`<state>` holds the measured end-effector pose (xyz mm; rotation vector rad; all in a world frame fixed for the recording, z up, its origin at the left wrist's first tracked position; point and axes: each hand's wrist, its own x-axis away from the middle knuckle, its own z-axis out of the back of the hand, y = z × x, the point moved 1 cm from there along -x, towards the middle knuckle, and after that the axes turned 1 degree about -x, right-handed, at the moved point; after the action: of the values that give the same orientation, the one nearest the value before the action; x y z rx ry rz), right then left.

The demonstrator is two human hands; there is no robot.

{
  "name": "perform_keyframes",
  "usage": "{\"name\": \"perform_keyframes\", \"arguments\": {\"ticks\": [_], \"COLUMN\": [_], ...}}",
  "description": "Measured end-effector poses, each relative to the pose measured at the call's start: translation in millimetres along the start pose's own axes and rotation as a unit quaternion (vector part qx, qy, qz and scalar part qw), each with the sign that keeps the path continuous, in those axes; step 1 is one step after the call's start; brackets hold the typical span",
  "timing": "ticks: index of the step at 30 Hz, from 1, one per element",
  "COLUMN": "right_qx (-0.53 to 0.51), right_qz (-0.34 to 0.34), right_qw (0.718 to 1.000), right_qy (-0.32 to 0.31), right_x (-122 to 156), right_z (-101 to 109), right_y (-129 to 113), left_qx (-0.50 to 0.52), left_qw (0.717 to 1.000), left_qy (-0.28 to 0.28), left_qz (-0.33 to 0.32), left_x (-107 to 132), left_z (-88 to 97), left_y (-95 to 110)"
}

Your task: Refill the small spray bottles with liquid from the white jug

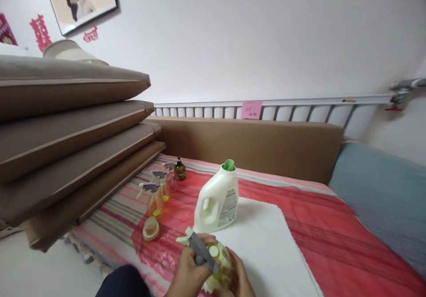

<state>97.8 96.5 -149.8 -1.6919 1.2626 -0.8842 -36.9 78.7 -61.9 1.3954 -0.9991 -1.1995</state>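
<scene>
A pink sticky note (251,110) is fixed on the white rail in the upper middle of the frame. It carries handwriting, maybe "311", but I cannot read it for sure. The white jug (217,201) in the centre has a label (228,207) with print too small to read. The red paper cuttings (40,32) on the wall at upper left look like characters, unclear.

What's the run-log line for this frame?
left hand: grips spray head | right hand: holds spray bottle | white jug: uncapped, upright on towel | cap: on bedspread
</scene>
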Motion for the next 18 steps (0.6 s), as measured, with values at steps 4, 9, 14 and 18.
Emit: {"name": "perform_keyframes", "arguments": {"ticks": [4, 9, 14, 18], "right_qx": [0.132, 0.283, 0.321, 0.346], "right_qz": [0.010, 0.049, 0.076, 0.091], "right_qw": [0.991, 0.952, 0.932, 0.918], "right_qy": [0.034, 0.106, 0.148, 0.172], "right_x": [-16, -31, -31, -28], "right_z": [-8, 2, 18, 23], "right_y": [3, 21, 28, 30], "left_qx": [0.019, 0.026, 0.023, 0.001], "left_qw": [1.000, 0.998, 0.990, 0.979], "left_qy": [0.000, -0.004, 0.073, 0.114], "left_qz": [0.013, 0.051, 0.121, 0.171], "left_x": [-16, -34, -54, -71], "left_z": [5.5, 1.6, 21.1, 40.4], "left_y": [-15, -41, -44, -50]}}
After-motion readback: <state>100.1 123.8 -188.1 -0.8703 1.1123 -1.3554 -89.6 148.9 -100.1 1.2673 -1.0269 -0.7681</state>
